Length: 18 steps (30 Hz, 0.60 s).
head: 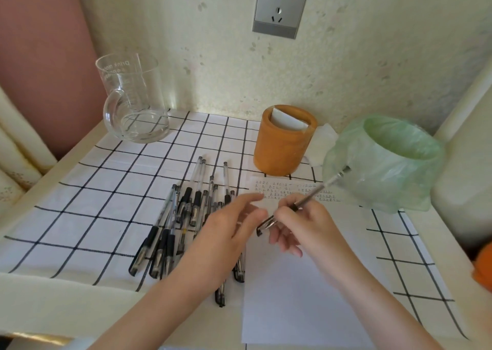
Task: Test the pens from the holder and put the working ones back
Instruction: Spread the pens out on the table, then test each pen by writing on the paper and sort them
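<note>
Holding (head view): your right hand pinches one pen in curled fingers, above the paper.
Pen: it slants. Its black clipped end is low and left, between your two hands. Its other end points up and right, and in this view it overlaps the bin.
Left hand: released, fingers loosely straight, grasping nothing. The fingertips lie just beside the pen's lower end, and you cannot tell from here whether they touch it.
Pens: the others lie loose in a heap on the cloth, left of the paper and partly under your left forearm.
Holder: orange and upright, beyond the paper's far edge, with a white folded piece standing inside.
Paper: a white sheet lying flat, with rows of small dark marks along its far edge.
Bin: lined with a green bag, right of the holder, at the paper's far right corner.
Jug: clear glass, at the far left on the cloth.
Socket: on the wall above the holder.
Desk: cream, mostly covered by the checked cloth.
</note>
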Each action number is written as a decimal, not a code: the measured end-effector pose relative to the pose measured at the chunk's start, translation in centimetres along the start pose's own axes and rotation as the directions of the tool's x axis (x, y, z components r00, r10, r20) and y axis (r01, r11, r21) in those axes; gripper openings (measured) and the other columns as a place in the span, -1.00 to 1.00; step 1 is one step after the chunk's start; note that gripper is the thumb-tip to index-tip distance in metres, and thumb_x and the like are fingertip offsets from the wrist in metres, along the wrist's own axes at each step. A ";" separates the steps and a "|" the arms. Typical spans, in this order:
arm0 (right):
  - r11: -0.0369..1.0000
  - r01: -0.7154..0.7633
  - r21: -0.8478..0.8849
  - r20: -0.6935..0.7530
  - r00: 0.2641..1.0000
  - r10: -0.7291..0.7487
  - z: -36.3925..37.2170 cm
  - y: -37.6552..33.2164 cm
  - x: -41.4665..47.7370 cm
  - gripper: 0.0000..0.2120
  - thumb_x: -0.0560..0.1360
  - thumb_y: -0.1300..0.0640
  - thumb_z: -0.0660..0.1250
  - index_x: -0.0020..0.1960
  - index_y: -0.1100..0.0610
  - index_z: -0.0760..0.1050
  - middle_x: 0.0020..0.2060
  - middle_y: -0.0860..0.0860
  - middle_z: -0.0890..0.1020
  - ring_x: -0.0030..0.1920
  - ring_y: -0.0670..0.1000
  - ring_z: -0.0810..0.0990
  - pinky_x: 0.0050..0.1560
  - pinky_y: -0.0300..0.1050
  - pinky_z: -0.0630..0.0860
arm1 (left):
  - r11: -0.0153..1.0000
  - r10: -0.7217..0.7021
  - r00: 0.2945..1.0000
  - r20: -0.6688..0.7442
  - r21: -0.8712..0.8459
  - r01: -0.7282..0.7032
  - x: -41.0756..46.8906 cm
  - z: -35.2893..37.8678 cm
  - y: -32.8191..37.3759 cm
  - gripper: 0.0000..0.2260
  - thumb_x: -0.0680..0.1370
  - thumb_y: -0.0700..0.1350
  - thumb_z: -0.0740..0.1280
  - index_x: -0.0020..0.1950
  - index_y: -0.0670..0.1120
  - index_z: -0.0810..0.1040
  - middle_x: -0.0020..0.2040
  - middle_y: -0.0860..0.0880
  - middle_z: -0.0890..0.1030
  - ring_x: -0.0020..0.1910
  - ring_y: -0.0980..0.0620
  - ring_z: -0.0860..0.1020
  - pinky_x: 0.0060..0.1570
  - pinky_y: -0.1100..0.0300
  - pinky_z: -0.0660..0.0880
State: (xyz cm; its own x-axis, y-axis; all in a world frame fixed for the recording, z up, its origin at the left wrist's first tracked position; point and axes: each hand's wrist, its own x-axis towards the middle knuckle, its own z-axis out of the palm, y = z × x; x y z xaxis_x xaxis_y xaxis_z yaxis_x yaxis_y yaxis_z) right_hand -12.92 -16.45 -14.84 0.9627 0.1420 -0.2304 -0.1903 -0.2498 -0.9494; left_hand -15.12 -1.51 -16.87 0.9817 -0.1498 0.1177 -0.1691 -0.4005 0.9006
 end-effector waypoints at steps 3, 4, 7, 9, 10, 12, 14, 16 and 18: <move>0.999 0.001 0.038 0.059 0.998 -0.003 -0.4 0.2 -0.4 -0.88 0.50 0.31 0.27 -0.20 0.18 0.42 -0.52 0.08 0.51 -0.57 -0.04 0.38 -0.58 -0.28 0.21 | 0.995 0.009 0.987 0.160 -0.095 0.007 -0.1 0.5 0.6 -0.75 0.57 -0.01 0.18 0.22 0.06 0.48 -0.11 0.07 0.63 -0.19 0.21 0.58 -0.21 0.37 0.49; 0.998 -0.002 0.065 0.066 0.998 -0.002 -0.6 0.4 -0.5 -0.89 0.50 0.28 0.31 -0.20 0.17 0.46 -0.53 0.05 0.47 -0.59 -0.08 0.35 -0.58 -0.31 0.20 | 0.996 0.013 0.985 0.173 -0.091 0.003 -0.1 0.5 0.6 -0.76 0.58 -0.09 0.20 0.23 0.08 0.47 -0.13 0.07 0.63 -0.23 0.20 0.57 -0.27 0.36 0.48; 0.987 -0.006 0.163 0.075 0.997 -0.007 -1.5 0.8 -0.7 -0.86 0.48 0.12 0.40 -0.21 0.15 0.51 -0.51 0.04 0.43 -0.58 -0.06 0.29 -0.56 -0.28 0.17 | 1.000 0.021 0.980 0.196 -0.013 -0.019 0.0 0.5 0.3 -0.67 0.59 -0.21 0.19 0.20 0.21 0.43 -0.18 0.10 0.61 -0.27 0.23 0.53 -0.29 0.44 0.39; 0.982 0.005 0.187 0.024 1.000 -0.010 -2.0 1.1 -0.9 -0.79 0.47 0.05 0.40 -0.24 0.16 0.48 -0.54 0.04 0.43 -0.60 -0.05 0.27 -0.58 -0.26 0.16 | 1.000 0.007 0.976 0.216 0.026 -0.013 -0.1 0.7 0.2 -0.69 0.60 -0.21 0.17 0.16 0.20 0.46 -0.17 0.14 0.59 -0.24 0.25 0.51 -0.24 0.46 0.38; 0.983 0.027 0.181 -0.002 1.000 -0.027 -2.1 1.3 -1.0 -0.79 0.48 0.08 0.38 -0.26 0.16 0.47 -0.55 0.04 0.43 -0.61 -0.04 0.28 -0.59 -0.27 0.16 | 0.999 0.004 0.973 0.229 0.033 -0.012 -0.2 1.0 0.2 -0.72 0.60 -0.20 0.17 0.16 0.16 0.48 -0.17 0.15 0.59 -0.23 0.26 0.50 -0.22 0.47 0.38; 0.986 0.083 0.148 -0.030 0.996 -0.079 -2.1 1.6 -1.3 -0.81 0.49 0.16 0.36 -0.28 0.15 0.46 -0.55 0.05 0.44 -0.60 -0.03 0.31 -0.59 -0.28 0.20 | 1.000 0.013 0.969 0.247 0.022 -0.019 -0.4 1.6 0.4 -0.79 0.60 -0.13 0.18 0.15 0.12 0.49 -0.20 0.15 0.57 -0.24 0.25 0.49 -0.18 0.46 0.39; 0.985 0.124 0.118 -0.037 0.992 -0.121 -2.0 1.8 -1.6 -0.81 0.50 0.19 0.36 -0.28 0.15 0.46 -0.55 0.06 0.45 -0.59 -0.03 0.32 -0.57 -0.30 0.23 | 1.000 0.030 0.967 0.254 -0.006 -0.030 -0.5 2.1 0.4 -0.85 0.60 -0.07 0.17 0.07 0.10 0.50 -0.25 0.15 0.53 -0.26 0.23 0.47 -0.18 0.40 0.38; 0.983 0.132 0.124 -0.030 0.991 -0.130 -2.1 1.9 -1.8 -0.81 0.50 0.19 0.35 -0.27 0.17 0.45 -0.56 0.05 0.45 -0.60 -0.04 0.32 -0.58 -0.31 0.23 | 0.998 0.057 0.970 0.238 -0.009 -0.057 -0.4 2.5 0.3 -0.88 0.61 -0.03 0.15 -0.01 0.12 0.47 -0.24 0.15 0.53 -0.22 0.21 0.48 -0.14 0.27 0.41; 0.982 0.110 0.155 -0.019 0.994 -0.109 -2.3 1.7 -1.9 -0.79 0.51 0.18 0.33 -0.28 0.18 0.43 -0.56 0.04 0.45 -0.62 -0.05 0.30 -0.59 -0.29 0.21 | 0.996 0.082 0.973 0.214 0.009 -0.085 -0.4 2.7 0.4 -0.88 0.60 0.02 0.13 -0.05 0.15 0.45 -0.23 0.14 0.56 -0.23 0.18 0.50 -0.13 0.20 0.44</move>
State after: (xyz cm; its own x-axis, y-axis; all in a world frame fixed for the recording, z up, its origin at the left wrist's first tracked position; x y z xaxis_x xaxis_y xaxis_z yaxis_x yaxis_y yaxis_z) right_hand -14.68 -19.38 -15.53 0.9811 0.1505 -0.1217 -0.1104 -0.0811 -0.9906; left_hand -15.84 -4.04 -17.74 0.9229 -0.3722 0.0983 -0.2530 -0.3940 0.8836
